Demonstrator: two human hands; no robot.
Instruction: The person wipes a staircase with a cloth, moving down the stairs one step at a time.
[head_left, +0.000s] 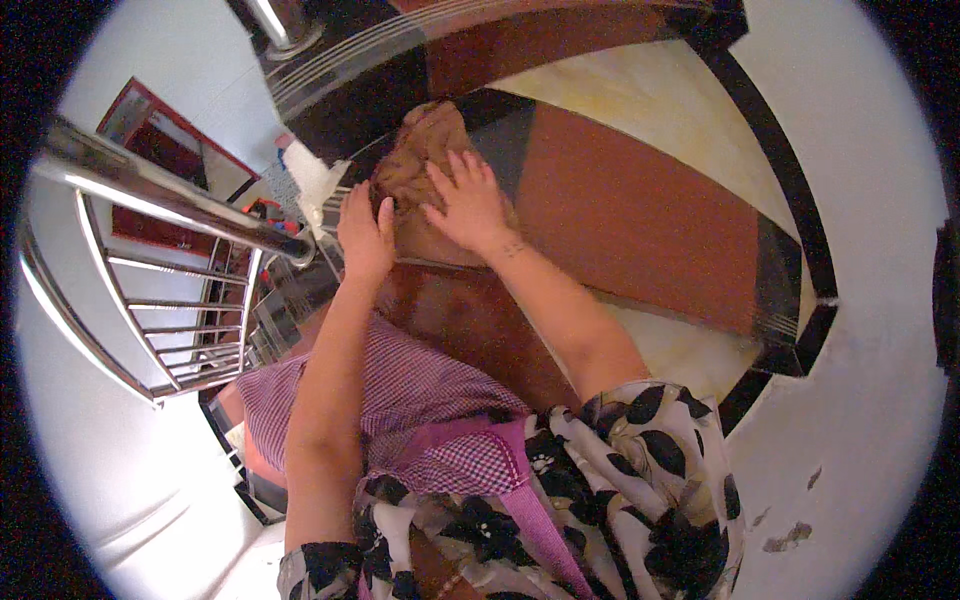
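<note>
A crumpled brown cloth (431, 139) lies on the red-and-black stair step (630, 217) in front of me. My right hand (469, 206) rests on the cloth's right part with its fingers spread. At the cloth's left edge is my left hand (366, 232), its thumb apart from its fingers; whether it pinches any fabric is hard to tell. Just beyond my left fingertips, a whitish cloth-like thing (319, 176) sits by the end of the railing.
A shiny metal stair railing (187, 217) runs along the left. Another metal post (274, 26) stands at the top left. A white wall (862, 225) with black skirting (780, 150) bounds the right side. Higher steps rise ahead, and a checked apron (420, 375) hangs over my lap.
</note>
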